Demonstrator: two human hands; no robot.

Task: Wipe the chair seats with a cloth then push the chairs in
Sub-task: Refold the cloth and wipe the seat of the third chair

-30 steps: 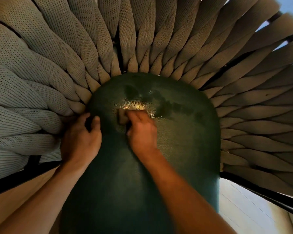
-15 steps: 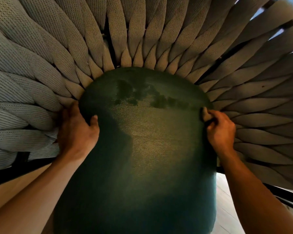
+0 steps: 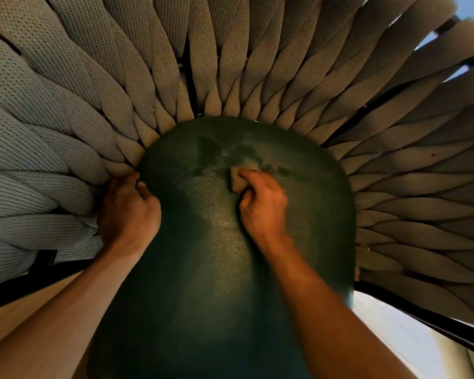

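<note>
- A light wooden floor (image 3: 25, 318) shows at the bottom left.
- A pale floor (image 3: 400, 332) with thin lines shows at the bottom right.

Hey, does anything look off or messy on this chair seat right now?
Only dark blotchy patches across the back of the green seat, just beyond the cloth in the right hand; they look like damp streaks. No visible damage.

Dark green chair seat (image 3: 222, 283) carries a small tan cloth (image 3: 237, 180), lying flat near its far middle; darker damp patches (image 3: 211, 144) beyond.
</note>
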